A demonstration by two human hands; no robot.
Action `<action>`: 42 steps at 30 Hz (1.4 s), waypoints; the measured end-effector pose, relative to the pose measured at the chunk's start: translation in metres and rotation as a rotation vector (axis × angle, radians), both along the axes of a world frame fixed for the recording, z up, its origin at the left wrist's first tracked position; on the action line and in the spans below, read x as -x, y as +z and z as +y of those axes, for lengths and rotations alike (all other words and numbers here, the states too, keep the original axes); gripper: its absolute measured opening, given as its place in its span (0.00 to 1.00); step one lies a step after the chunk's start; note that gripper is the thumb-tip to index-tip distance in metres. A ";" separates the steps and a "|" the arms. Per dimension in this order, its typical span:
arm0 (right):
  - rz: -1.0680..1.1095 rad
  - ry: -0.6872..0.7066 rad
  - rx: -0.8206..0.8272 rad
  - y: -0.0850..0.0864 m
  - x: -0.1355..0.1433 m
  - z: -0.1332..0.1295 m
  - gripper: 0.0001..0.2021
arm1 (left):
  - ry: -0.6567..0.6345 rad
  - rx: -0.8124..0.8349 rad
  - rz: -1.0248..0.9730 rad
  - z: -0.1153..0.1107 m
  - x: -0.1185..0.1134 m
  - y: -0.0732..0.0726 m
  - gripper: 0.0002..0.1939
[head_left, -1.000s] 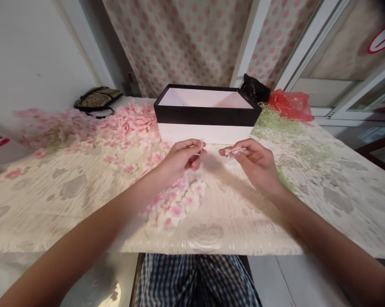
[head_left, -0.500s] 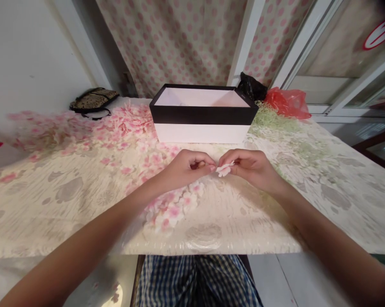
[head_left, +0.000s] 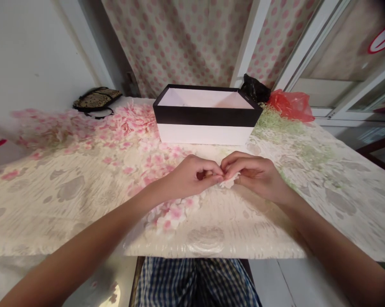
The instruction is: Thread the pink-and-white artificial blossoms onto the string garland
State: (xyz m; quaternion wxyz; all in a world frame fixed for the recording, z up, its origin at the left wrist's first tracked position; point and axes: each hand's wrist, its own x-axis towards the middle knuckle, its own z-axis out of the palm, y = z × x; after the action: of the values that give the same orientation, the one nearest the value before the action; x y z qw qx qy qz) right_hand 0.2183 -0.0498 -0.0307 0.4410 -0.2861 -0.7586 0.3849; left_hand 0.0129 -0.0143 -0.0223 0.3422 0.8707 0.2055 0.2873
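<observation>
An open box (head_left: 206,116), white with a black upper band, is standing on a patterned tablecloth (head_left: 93,221). Its pale inner walls are showing above the rim, while the front wall is hiding the floor, so its contents cannot be told. Behind its right corner a black bag (head_left: 255,88) is lying near a crumpled red bag (head_left: 290,105); what either is holding cannot be made out. A patterned pouch (head_left: 96,100) is lying at the far left.

In front of the box, just above the cloth, the right hand (head_left: 252,172) is pinching a pale flower (head_left: 230,182) between thumb and fingers, partly covering it. The left hand (head_left: 200,172) is curling beside it, thumb and forefinger meeting at the flower's left edge; whether they are gripping it or merely touching it cannot be told.

Pink blossoms (head_left: 136,119) are spreading left of the box, and a nearer cluster (head_left: 169,215) is lying partly beneath the left forearm. Green shreds (head_left: 277,121) are lying to the right, some hidden by the right arm. The picture's left edge is cutting off a white object (head_left: 2,153) with red print.
</observation>
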 end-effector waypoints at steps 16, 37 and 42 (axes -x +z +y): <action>-0.028 -0.256 0.049 0.004 -0.002 0.006 0.04 | 0.085 0.169 -0.084 0.000 -0.006 0.001 0.07; -0.979 -0.349 0.024 -0.002 -0.011 -0.003 0.07 | 0.132 -0.040 0.475 0.015 0.011 0.003 0.07; -0.950 -0.556 -0.112 0.001 -0.021 0.007 0.09 | -0.060 -0.050 0.585 0.018 0.019 0.007 0.03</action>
State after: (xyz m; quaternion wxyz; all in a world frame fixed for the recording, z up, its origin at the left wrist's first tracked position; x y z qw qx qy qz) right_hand 0.2397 -0.0427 -0.0297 0.1498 -0.5940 -0.7893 0.0414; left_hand -0.0057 0.0033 -0.0154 0.2549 0.9305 0.2625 0.0187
